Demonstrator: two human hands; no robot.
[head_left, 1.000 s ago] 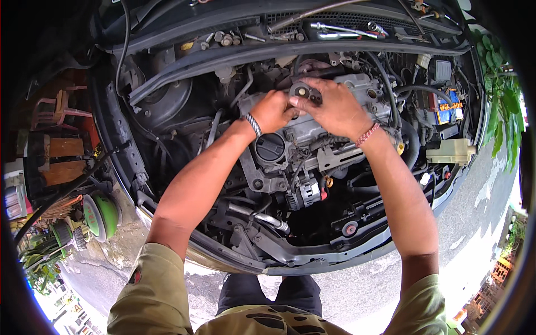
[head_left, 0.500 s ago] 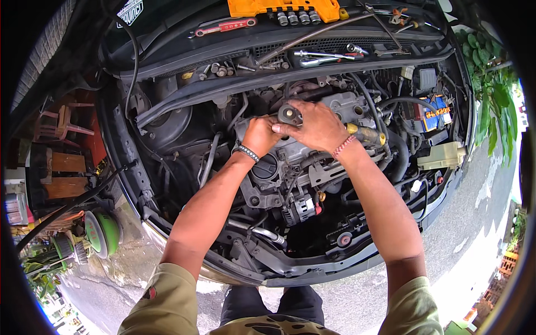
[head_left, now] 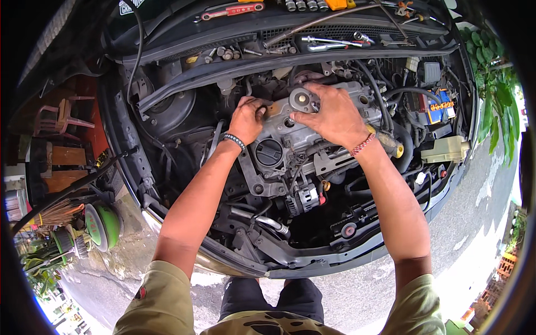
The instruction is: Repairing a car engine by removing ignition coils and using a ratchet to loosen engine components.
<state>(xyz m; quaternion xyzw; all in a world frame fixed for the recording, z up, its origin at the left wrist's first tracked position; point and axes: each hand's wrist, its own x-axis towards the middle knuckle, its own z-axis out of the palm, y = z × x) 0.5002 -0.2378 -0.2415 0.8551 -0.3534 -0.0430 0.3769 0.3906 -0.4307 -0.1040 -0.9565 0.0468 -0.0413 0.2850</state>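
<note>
My right hand point(head_left: 338, 114) is closed around a ratchet wrench point(head_left: 302, 99). Its round metal head shows beside my thumb, over the grey engine cover point(head_left: 349, 95). A yellow handle end point(head_left: 397, 151), apparently the ratchet's, sticks out past my right wrist. At the cover's left end, my left hand point(head_left: 247, 120) has its fingers curled in a pinch. Something small and dark shows at those fingertips, too unclear to name. Just below the left hand sits the black oil filler cap point(head_left: 269, 153). Whatever lies under the ratchet head is mostly hidden.
Loose bolts point(head_left: 226, 54) lie along the cowl behind the engine. Farther back are a silver ratchet point(head_left: 332, 42), a red-handled wrench point(head_left: 231, 11) and several sockets point(head_left: 304, 5). The alternator point(head_left: 304, 201) is in front, the battery point(head_left: 438, 106) at right.
My left hand has moved left, away from the ratchet head it was touching. The ratchet head and right hand have shifted slightly right and up in the picture. The view has tilted a little.
</note>
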